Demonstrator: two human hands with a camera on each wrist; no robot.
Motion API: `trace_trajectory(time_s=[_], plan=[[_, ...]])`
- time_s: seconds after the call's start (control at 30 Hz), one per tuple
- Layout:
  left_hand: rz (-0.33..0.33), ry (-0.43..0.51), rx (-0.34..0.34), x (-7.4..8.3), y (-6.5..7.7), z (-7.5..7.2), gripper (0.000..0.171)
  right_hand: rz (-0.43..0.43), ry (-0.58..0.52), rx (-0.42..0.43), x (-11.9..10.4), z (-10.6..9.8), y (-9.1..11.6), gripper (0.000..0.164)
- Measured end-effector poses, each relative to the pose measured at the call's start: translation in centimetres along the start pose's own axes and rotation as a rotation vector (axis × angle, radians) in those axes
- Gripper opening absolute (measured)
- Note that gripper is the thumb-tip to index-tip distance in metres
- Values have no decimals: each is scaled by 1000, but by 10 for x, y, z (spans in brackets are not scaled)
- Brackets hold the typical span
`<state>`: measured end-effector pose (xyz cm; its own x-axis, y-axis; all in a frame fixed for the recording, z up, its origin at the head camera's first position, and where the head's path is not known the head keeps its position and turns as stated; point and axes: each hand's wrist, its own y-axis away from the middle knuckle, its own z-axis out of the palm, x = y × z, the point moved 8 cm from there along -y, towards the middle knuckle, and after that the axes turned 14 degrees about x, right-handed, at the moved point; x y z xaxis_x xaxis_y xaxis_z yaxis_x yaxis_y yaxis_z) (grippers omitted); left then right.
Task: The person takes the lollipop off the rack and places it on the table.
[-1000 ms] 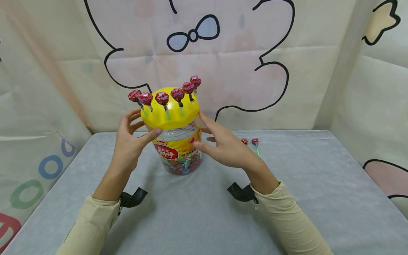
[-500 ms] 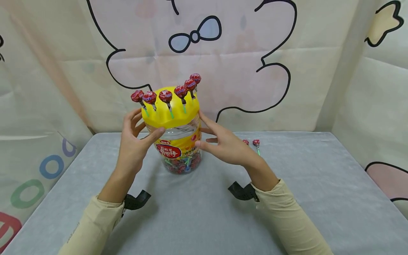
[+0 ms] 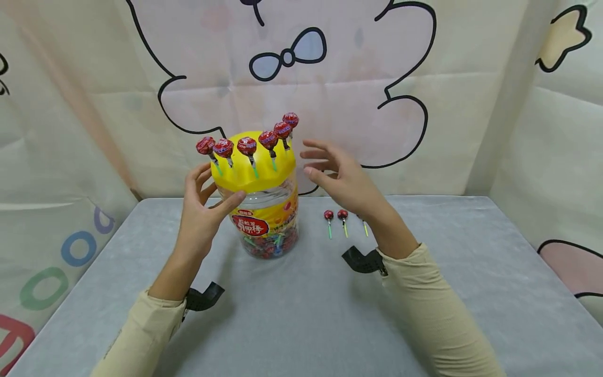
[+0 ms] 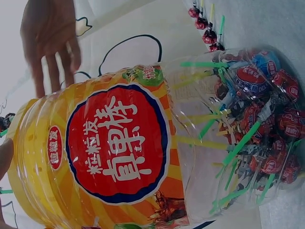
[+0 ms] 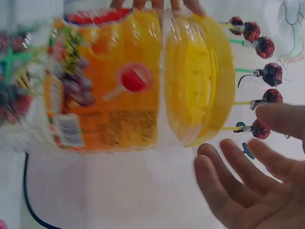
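Note:
A clear plastic candy jar (image 3: 250, 226) with an orange-yellow label stands upright on the table, wrapped lollipops visible in its lower part. Its yellow lid (image 3: 240, 178) carries a row of red-wrapped lollipops (image 3: 247, 146), stuck in by their sticks with heads outward. My left hand (image 3: 200, 220) grips the jar at the lid's left side, thumb in front and fingers round the far side. Just right of the lid, my right hand (image 3: 350, 180) hovers apart from it, fingers loosely bent and holding nothing; the right wrist view shows this hand (image 5: 252, 186) near the lid's lollipops.
Several loose lollipops (image 3: 343, 215) lie in a row on the grey cloth-covered table (image 3: 292, 314), right of the jar and partly behind my right forearm. A printed cloth backdrop (image 3: 330, 104) rises behind the table and at both sides.
My right hand has let go of the jar's right side and moved up and right, uncovering more loose lollipops. The left hand keeps its hold on the jar.

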<state>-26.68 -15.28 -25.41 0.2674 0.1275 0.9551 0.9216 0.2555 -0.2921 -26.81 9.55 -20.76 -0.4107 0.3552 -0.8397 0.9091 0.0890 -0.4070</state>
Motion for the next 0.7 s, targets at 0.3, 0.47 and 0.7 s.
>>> trace_trajectory(time_s=[0.3, 0.47, 0.7], plan=[[13, -35, -1, -1, 0, -2, 83, -89, 16, 134, -25, 0, -41, 48], [21, -38, -11, -1, -1, -2, 84, -130, 30, 166, -27, 5, -49, 45], [36, -54, -20, -2, -2, -2, 85, -176, 48, 204, -30, 5, -55, 43]])
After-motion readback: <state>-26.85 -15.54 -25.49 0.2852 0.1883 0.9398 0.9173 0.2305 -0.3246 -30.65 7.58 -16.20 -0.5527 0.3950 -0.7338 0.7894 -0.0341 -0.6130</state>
